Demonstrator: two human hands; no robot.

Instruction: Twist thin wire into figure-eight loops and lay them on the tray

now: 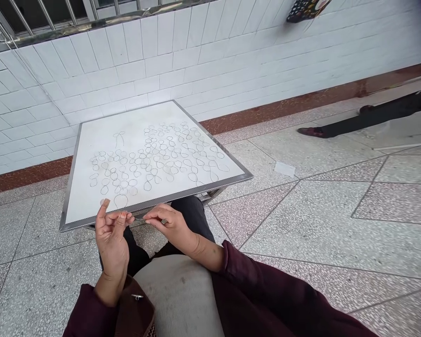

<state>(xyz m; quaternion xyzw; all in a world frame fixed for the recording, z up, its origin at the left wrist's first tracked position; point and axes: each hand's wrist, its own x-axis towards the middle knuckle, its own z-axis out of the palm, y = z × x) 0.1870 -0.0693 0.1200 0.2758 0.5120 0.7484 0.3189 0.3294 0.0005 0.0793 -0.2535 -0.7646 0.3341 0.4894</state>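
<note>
Thumb and fingers of my left hand (114, 234) pinch one end of a thin wire (139, 218) just off the table's front edge. From the other side, my right hand (173, 228) pinches the same wire, so a short stretch spans the gap between both hands. On the white table (87, 140) with its metal rim lie several thin wire loops (161, 159), many shaped like figure eights. One larger wire loop (120, 201) rests near the front edge, right beside my left fingertips. A longer bent wire piece (119, 139) lies apart at the back left.
A white tiled wall (231, 61) stands behind the table, with a barred window at upper left. On the speckled floor (266, 220) to the right is a white paper piece (285, 169). Farther right, another person's dark-trousered leg and shoe (312, 132) show.
</note>
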